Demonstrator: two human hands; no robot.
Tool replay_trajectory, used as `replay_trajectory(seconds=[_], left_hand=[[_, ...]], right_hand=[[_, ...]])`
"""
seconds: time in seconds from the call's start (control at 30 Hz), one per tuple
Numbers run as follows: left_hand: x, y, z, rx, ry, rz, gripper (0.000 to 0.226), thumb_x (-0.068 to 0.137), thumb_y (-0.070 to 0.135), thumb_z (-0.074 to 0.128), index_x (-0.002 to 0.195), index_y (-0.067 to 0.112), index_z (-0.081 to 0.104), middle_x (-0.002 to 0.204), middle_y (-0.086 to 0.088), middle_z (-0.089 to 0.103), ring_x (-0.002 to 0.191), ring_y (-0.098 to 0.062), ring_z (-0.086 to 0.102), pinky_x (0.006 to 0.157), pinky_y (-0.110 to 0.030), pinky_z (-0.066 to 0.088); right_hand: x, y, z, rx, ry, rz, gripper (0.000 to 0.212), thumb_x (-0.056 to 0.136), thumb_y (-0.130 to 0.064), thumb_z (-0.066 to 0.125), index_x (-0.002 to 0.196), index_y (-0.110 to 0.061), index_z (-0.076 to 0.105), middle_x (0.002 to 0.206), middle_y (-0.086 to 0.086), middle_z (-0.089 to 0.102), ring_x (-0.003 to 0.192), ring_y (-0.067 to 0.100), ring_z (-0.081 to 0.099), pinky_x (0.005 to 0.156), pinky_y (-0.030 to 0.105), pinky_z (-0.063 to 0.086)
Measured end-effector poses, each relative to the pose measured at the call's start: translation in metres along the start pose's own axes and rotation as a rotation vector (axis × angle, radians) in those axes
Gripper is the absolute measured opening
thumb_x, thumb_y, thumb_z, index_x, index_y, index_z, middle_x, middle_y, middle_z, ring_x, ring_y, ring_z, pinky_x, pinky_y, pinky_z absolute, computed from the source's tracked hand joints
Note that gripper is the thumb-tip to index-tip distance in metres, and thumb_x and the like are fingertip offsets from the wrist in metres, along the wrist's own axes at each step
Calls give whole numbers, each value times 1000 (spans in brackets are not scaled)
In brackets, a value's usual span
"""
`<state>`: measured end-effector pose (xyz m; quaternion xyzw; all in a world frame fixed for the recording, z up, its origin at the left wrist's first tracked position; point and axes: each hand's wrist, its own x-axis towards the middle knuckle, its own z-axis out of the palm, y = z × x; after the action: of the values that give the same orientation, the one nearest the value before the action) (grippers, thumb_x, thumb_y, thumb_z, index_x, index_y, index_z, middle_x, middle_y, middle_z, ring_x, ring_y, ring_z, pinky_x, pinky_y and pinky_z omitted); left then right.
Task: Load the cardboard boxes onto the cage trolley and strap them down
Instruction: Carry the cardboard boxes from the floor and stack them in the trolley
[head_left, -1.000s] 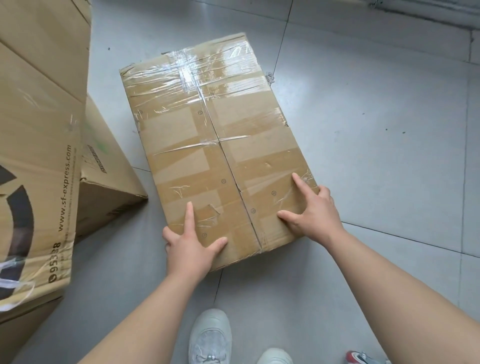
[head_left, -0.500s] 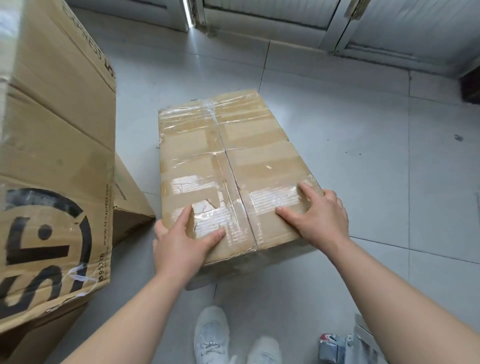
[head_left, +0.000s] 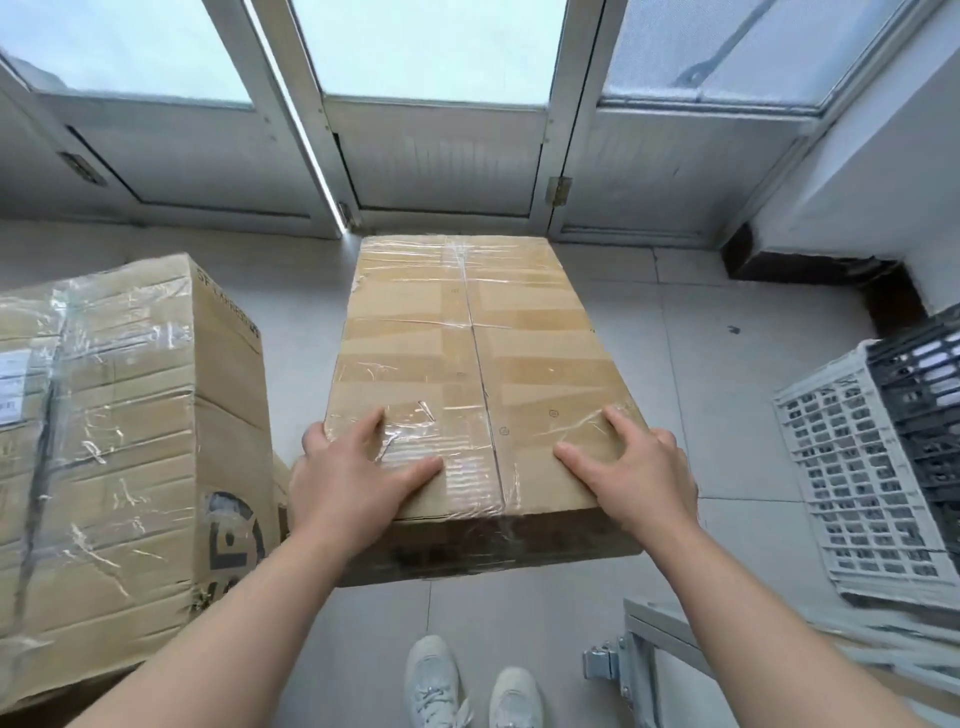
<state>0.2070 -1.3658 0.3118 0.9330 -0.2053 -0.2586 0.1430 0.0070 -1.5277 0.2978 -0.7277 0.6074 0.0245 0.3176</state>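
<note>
We grip the taped box (head_left: 467, 353) at centre by its near corners, left hand (head_left: 349, 483) and right hand (head_left: 643, 478) wrapped over its side edges, thumbs on top. A larger box (head_left: 114, 441) stands at nine o'clock, a crate (head_left: 847, 467) at three.

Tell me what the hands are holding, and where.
The left hand and right hand grip the taped brown cardboard box at its two near corners.

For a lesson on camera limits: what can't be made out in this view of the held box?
Head view:
- Left hand and right hand: outer fingers hidden behind taped box edges.
- Big box's label: cut by left edge, blurred.
- Grey metal frame: cut off by arm and bottom edge.
</note>
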Motion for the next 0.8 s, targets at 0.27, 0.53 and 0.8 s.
replay_trajectory(seconds=[0.27,0.53,0.8], left_hand=[[-84,73,-112,-57,82,213,89,55,81,64,134,48,42,145,-6,32,125,-31,45,98,-42,42],[-161,137,-195,-117,106,511,87,55,76,67,134,46,45,145,-7,32,128,-29,43,99,-42,41],[-252,168,-238,-112,48,818,85,55,79,65,132,48,46,143,-8,35,125,-28,47,96,-41,43]], right_hand=[[-94,-39,-148,27,208,-28,82,64,-80,54,136,-43,42,125,6,48,118,26,46,98,37,36],[-206,-46,-256,100,466,70,81,68,-77,59,139,-42,40,135,9,42,125,27,42,103,41,35],[-341,-20,-303,134,694,269,85,66,-82,53,140,-45,37,142,11,38,128,30,40,102,45,40]])
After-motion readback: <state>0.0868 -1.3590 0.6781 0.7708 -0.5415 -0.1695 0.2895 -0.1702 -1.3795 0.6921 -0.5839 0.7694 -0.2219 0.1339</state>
